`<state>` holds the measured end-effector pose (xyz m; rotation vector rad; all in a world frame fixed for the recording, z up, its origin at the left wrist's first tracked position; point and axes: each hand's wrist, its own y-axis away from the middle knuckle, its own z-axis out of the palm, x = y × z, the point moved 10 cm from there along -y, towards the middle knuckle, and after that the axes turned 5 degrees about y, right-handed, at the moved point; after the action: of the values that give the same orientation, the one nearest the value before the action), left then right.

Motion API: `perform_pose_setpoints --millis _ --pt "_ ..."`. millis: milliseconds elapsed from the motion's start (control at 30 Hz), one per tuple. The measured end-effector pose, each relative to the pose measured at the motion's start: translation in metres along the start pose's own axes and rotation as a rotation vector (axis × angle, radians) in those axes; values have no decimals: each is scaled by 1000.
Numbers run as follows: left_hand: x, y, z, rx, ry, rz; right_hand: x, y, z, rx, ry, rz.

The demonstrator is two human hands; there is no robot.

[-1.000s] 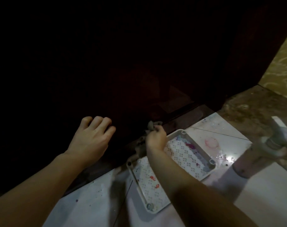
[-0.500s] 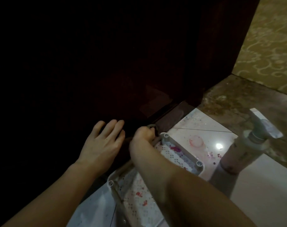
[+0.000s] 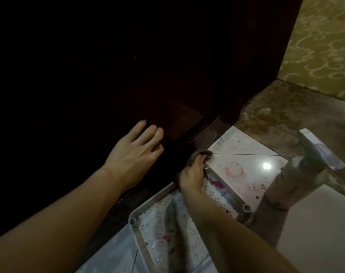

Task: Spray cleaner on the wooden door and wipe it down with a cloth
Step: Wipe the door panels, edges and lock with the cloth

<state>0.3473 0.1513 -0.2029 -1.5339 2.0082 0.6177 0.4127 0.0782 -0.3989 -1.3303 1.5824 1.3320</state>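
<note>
**Wiping low on the door**

Left hand (image 3: 135, 152) flat, fingers straight on dark wooden door (image 3: 108, 66). Right hand (image 3: 193, 174) gripping grey cloth (image 3: 199, 154) at door's bottom edge, over patterned tray (image 3: 140, 215). Spray bottle (image 3: 297, 174) standing right, on floor tiles (image 3: 315, 233).

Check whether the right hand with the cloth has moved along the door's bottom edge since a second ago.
Yes. Judged against the tray, the right hand with the cloth has shifted rightward along the door bottom, now beside the tray's far right corner post.

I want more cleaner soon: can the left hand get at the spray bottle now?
Probably not directly: the left hand rests on the door, and the right hand with the cloth lies before the spray bottle.
</note>
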Motion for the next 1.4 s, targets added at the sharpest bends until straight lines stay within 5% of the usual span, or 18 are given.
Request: perform_pose_setpoints --millis 133,300,433,667,767,967,1133,1300,1400 --pt "-1 0 -3 6 -22 -6 12 0 -42 156 163 31" --pt "3 -1 -2 -58 -72 5 3 -13 -64 308 -94 159" --pt "2 -8 -6 -85 -141 31 -14 -43 -30 169 -401 249" --pt "13 -38 -5 -204 -166 141 -23 -105 -3 -9 -449 133" --pt "16 -45 -9 -225 -169 181 5 -138 -5 -42 -590 320" --pt "16 -45 -12 -225 -171 206 15 -110 2 3 -449 293" --pt "17 -45 -13 -215 -181 191 -41 -91 -21 110 -434 88" --pt "19 -44 -12 -218 -171 156 -43 -29 26 -38 -457 -12" --pt "15 -38 -12 -232 -185 118 -12 -31 40 -112 -491 150"
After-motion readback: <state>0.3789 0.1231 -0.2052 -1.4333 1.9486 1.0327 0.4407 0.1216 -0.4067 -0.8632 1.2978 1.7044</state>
